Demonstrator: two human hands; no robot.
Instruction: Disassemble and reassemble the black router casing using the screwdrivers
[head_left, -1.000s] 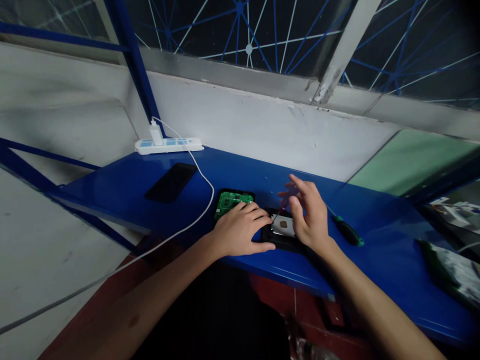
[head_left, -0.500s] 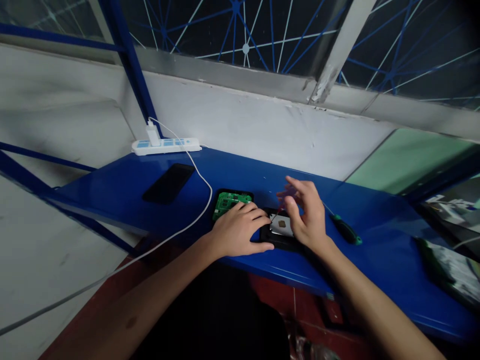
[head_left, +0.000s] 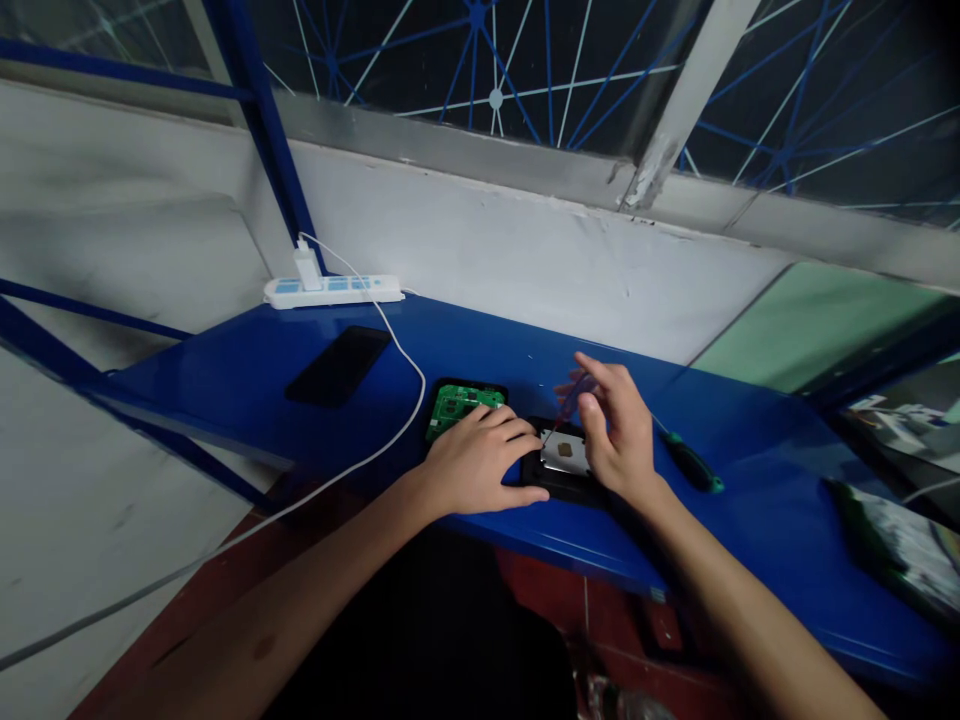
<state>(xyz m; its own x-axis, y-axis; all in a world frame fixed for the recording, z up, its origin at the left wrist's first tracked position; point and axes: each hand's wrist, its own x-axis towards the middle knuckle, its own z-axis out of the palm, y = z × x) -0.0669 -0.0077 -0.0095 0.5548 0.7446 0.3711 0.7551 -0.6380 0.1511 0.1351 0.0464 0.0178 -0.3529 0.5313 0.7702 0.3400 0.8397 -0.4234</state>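
A black casing (head_left: pixel 536 478) lies on the blue table with a silver metal plate (head_left: pixel 559 462) in it, a brown square on the plate. My left hand (head_left: pixel 480 462) rests palm down, fingers stretched, its fingertips and thumb touching the casing's left side. My right hand (head_left: pixel 619 430) is closed round the translucent purplish handle of a small screwdriver (head_left: pixel 576 392). The thin shaft slants down to the plate's upper left corner, by my left fingertips. Beyond my left hand sits a green circuit board (head_left: pixel 454 402) in a black shell, partly covered by my fingers.
A green-and-black screwdriver (head_left: pixel 691 462) lies right of my right hand. A dark phone (head_left: pixel 339 366) and a white power strip (head_left: pixel 345 292) are at the left. A white cable (head_left: pixel 390 440) crosses the table's left part. A silvery, dark-edged packet (head_left: pixel 900 545) lies far right.
My right hand has shifted and turned slightly, so more of the screwdriver's handle shows. My left hand stays in place on the casing.
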